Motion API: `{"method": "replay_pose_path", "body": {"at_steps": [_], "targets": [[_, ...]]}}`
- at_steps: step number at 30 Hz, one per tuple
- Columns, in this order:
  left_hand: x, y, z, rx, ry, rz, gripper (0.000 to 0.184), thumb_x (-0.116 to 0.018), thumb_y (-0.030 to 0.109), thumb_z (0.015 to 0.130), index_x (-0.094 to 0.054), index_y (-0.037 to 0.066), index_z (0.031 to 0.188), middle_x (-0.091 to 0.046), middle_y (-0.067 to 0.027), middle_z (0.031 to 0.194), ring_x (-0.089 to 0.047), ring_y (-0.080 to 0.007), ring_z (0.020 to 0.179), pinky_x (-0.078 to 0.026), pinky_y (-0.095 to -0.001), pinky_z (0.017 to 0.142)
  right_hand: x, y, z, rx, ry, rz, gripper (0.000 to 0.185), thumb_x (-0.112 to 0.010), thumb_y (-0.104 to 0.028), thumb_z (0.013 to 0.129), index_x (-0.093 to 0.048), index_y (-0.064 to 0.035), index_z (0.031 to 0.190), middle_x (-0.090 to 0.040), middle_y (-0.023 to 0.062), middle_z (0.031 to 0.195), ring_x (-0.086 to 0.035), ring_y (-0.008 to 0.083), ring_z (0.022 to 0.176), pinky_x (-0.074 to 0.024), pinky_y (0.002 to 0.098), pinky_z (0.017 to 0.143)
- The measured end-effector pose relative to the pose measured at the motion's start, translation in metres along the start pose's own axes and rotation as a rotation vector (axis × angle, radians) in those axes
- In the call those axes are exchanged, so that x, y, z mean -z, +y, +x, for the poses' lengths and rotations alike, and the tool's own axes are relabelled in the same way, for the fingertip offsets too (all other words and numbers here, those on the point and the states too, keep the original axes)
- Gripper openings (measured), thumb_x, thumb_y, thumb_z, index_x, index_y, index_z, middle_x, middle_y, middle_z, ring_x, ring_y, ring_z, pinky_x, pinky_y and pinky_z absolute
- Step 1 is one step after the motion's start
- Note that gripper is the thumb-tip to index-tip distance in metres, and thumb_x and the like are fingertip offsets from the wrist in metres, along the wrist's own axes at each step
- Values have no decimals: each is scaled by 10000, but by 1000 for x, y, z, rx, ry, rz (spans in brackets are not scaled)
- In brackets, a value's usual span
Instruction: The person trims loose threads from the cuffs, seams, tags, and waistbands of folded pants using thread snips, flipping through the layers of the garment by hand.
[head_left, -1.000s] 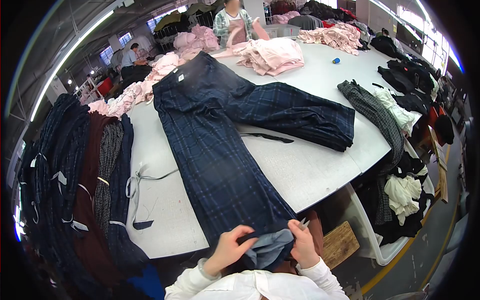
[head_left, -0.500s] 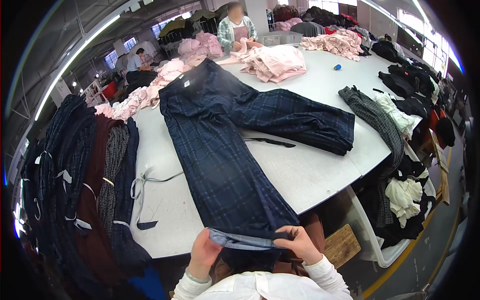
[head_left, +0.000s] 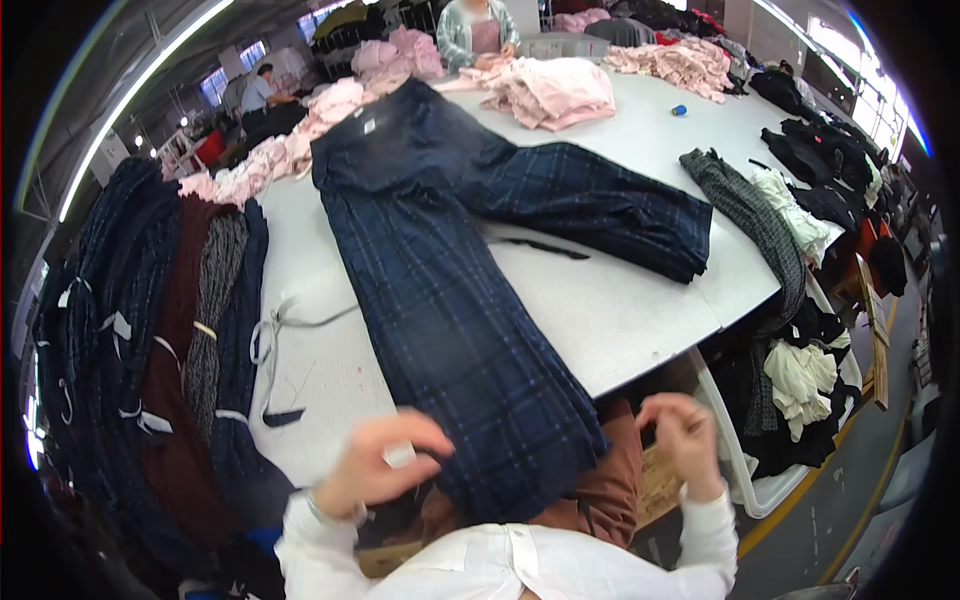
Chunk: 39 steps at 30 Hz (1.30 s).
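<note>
Dark blue plaid trousers (head_left: 455, 330) lie spread on the white table (head_left: 320, 350), with one leg reaching down over the near edge and the other out to the right. Beside the left edge of the near leg's lower end is my left hand (head_left: 385, 460), fingers apart, with a small white patch showing at its fingers. My right hand (head_left: 685, 435) is raised to the right of the hem, away from the cloth. Its fingers are curled and blurred; what they may hold is hidden.
Bundled dark garments (head_left: 110, 300) hang at the left. Pink garments (head_left: 550, 92) lie across the table, with a person (head_left: 475, 35) behind them. A blue spool (head_left: 679, 110) stands farther right. Grey trousers (head_left: 745, 215) and a bin (head_left: 745, 470) of clothes are at the right.
Both hands have let go of the hem and moved apart, left hand leftward, right hand right and up. The hem's lighter inside no longer shows. Snips seen earlier in the right hand are not visible.
</note>
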<state>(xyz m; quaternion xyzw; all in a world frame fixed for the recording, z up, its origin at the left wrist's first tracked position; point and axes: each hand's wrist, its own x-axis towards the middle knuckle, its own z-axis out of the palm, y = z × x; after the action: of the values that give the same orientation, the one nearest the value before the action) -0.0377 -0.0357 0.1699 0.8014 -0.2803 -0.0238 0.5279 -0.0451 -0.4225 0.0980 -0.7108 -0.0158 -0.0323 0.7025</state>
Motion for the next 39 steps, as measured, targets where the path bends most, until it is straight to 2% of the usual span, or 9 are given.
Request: {"method": "replay_pose_path", "body": {"at_steps": [2,4,10,24,28,31,33,35,39], "targets": [[17,36,30,-348,115,-385,433,-603,373,928,-654,-50,1007,-656,-215,995,-630,-315,957,-506,-409,820,-7,-66,13,235,-169,239,259,-435,52,896,-643,56,1050,-687,151,958,-358,-3,496,-280,185,444],[19,85,67,-582,1,-490,552,-564,599,902,-539,81,1092,-578,-137,1055,-562,-292,946,-474,-454,831,-27,-101,28,636,-434,520,265,-410,75,887,-640,49,1015,-609,339,1082,-388,2,490,-349,181,463],[-11,80,97,-664,-432,-1013,490,-527,505,920,-564,45,1086,-586,-163,1078,-574,-313,964,-475,-458,855,-64,-128,48,603,-1102,1052,155,-492,112,820,-614,80,910,-597,304,1022,-442,131,486,-349,273,447],[-3,65,52,-835,-406,-1474,388,-442,285,964,-624,-39,1072,-607,-224,1132,-601,-362,1009,-475,-467,911,-68,-125,43,263,-1274,1385,66,-634,160,694,-584,146,735,-580,252,889,-582,386,529,-409,457,467],[0,67,45,-880,-390,-1518,374,-417,223,977,-641,-63,1068,-613,-242,1147,-609,-376,1021,-475,-469,927,-71,-135,20,306,-1138,1321,222,-496,36,856,-494,-36,646,-622,109,916,-487,223,513,-331,335,467],[4,68,42,-909,-389,-1561,370,-399,176,986,-654,-81,1065,-618,-255,1159,-614,-386,1031,-475,-471,939,-82,-119,36,436,-1447,1595,126,-593,17,806,-634,104,888,-634,226,896,-545,240,497,-390,360,458],[5,71,41,-935,-400,-1567,371,-387,144,992,-662,-93,1063,-621,-264,1166,-618,-393,1037,-475,-473,947,-78,-118,32,595,-1434,1480,345,-571,-208,901,-656,45,1119,-681,104,1051,-533,147,539,-328,290,457],[3,75,42,-988,-438,-1537,389,-364,127,997,-679,-99,1032,-626,-289,1143,-616,-396,1044,-473,-464,949,-72,-112,35,712,-1558,1381,233,-575,-174,883,-666,17,979,-673,141,980,-528,144,529,-321,277,453],[9,63,32,-1150,-609,-1382,297,-617,130,859,-577,-28,611,-629,-122,661,-584,-267,511,-532,-433,517,-70,-97,44,945,-1530,1086,254,-553,-228,932,-637,-17,817,-643,140,854,-498,144,490,-322,269,451]]}}
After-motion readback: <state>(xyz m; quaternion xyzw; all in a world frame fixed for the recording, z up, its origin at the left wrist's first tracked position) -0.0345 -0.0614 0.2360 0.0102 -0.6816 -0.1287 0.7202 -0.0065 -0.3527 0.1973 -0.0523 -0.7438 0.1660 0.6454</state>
